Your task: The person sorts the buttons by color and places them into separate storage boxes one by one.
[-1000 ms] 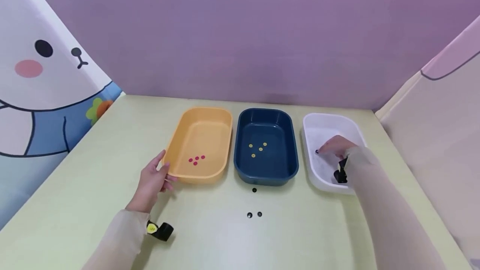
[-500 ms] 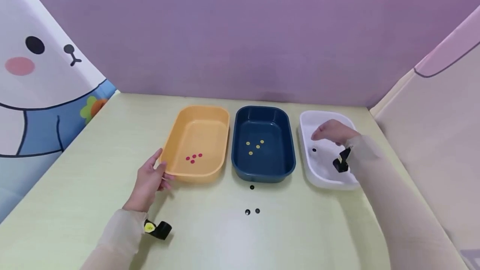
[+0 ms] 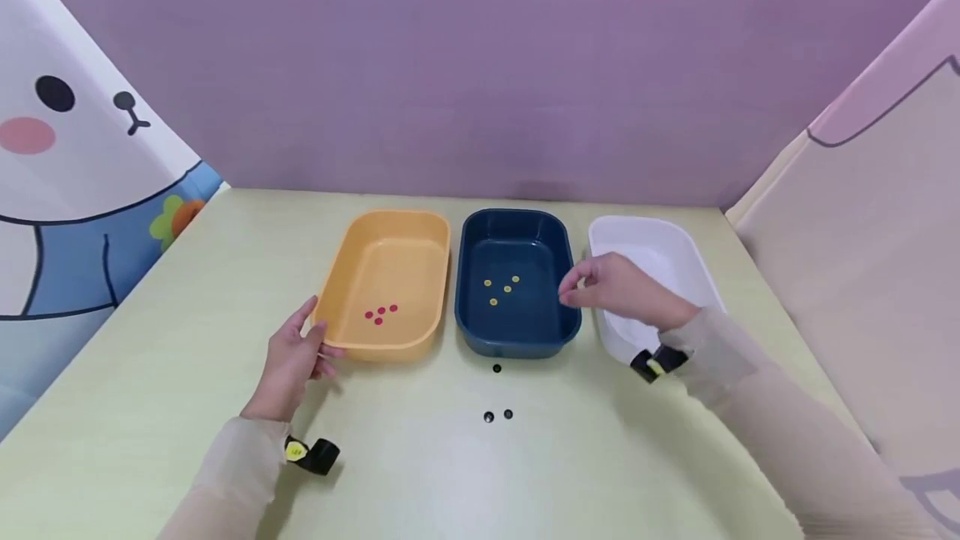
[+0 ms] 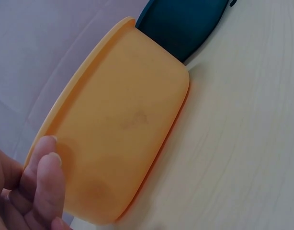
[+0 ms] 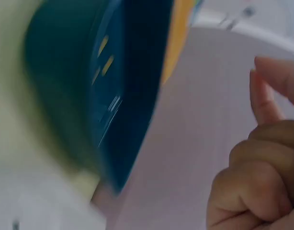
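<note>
My left hand [image 3: 292, 365] grips the near left corner of the orange tray [image 3: 427, 338], thumb at the rim and fingers against the outer wall [image 4: 113, 120]. Several small pinkish-red buttons [image 3: 381, 311] lie in that tray. My right hand [image 3: 611, 283] is in the air between the navy tray [image 3: 517, 348] and the white tray [image 3: 626, 227]. Its thumb and forefinger tips meet or nearly meet, the other fingers are curled, and nothing shows between them. Several yellow buttons [image 3: 507, 289] lie in the navy tray. My right hand and forearm hide part of the white tray's inside.
On the table before the navy tray lie three black buttons: one [image 3: 497, 368] close to it, and a pair, left [image 3: 489, 417] and right [image 3: 508, 414], nearer me. A purple backdrop [image 3: 450, 65] stands behind the trays, with printed cloth on both sides.
My right hand has let go of a black button in the white tray, lifted, and moved left toward the navy tray. My left hand keeps its grip on the orange tray.
</note>
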Action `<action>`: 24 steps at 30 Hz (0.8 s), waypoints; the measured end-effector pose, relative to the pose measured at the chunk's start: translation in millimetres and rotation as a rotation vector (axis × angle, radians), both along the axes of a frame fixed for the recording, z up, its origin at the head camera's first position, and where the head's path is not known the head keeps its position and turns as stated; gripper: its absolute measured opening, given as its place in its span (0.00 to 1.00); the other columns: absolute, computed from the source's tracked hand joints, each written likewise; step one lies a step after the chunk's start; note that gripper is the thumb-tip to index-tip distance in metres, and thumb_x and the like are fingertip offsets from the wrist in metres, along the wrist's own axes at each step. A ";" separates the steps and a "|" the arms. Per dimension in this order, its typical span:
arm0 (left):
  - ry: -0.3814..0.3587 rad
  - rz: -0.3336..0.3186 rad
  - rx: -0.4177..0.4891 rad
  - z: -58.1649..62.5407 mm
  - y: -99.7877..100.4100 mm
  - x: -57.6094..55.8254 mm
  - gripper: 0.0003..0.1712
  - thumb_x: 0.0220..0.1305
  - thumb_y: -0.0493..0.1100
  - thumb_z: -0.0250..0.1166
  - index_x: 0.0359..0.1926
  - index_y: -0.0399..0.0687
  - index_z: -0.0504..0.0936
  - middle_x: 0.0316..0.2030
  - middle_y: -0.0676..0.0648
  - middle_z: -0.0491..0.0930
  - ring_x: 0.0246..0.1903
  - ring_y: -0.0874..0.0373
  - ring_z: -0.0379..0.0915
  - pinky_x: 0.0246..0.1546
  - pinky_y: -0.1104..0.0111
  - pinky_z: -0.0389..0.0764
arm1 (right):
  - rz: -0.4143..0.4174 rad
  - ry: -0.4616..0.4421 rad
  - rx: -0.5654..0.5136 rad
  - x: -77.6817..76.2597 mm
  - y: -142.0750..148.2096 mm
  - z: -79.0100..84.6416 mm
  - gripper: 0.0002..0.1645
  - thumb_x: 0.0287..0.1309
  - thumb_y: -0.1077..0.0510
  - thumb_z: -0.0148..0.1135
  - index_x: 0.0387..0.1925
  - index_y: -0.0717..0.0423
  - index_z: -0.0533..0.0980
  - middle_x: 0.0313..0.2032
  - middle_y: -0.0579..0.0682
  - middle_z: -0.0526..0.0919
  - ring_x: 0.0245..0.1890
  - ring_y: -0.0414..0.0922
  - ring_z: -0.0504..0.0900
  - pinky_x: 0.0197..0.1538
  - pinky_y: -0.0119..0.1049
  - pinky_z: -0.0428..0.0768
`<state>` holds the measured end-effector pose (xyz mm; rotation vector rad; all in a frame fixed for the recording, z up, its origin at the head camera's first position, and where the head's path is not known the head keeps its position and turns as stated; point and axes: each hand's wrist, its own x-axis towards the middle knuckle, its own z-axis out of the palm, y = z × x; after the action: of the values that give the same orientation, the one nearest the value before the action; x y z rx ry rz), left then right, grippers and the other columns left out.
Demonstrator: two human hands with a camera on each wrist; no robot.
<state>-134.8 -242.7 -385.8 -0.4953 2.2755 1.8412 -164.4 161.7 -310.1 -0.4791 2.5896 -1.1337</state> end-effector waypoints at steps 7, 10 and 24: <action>-0.008 -0.002 0.005 0.9 -2.1 -0.1 0.33 0.76 0.41 0.44 0.76 0.54 0.42 0.15 0.58 0.78 0.11 0.66 0.70 0.15 0.75 0.65 | 0.129 -0.048 -0.079 50.8 -19.6 -17.2 0.08 0.54 0.61 0.66 0.35 0.62 0.82 0.11 0.38 0.58 0.13 0.35 0.55 0.20 0.28 0.57; 0.000 0.004 0.018 0.3 -1.5 1.0 0.33 0.76 0.41 0.43 0.76 0.53 0.42 0.15 0.58 0.77 0.10 0.66 0.69 0.15 0.76 0.63 | 0.177 -0.159 -0.136 60.7 -19.9 -26.9 0.10 0.55 0.61 0.66 0.36 0.65 0.81 0.12 0.39 0.57 0.14 0.35 0.55 0.23 0.28 0.59; 0.008 -0.014 0.023 2.0 -2.6 1.5 0.34 0.76 0.42 0.43 0.76 0.53 0.40 0.15 0.59 0.78 0.10 0.66 0.68 0.14 0.76 0.63 | 0.025 -0.463 -0.316 59.6 -52.7 -75.2 0.12 0.57 0.66 0.62 0.42 0.69 0.76 0.15 0.42 0.66 0.09 0.36 0.53 0.15 0.26 0.53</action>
<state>-133.4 -245.2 -383.8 -0.4686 2.2537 1.8641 -104.9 109.0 -385.4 -0.2688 2.0164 -1.4544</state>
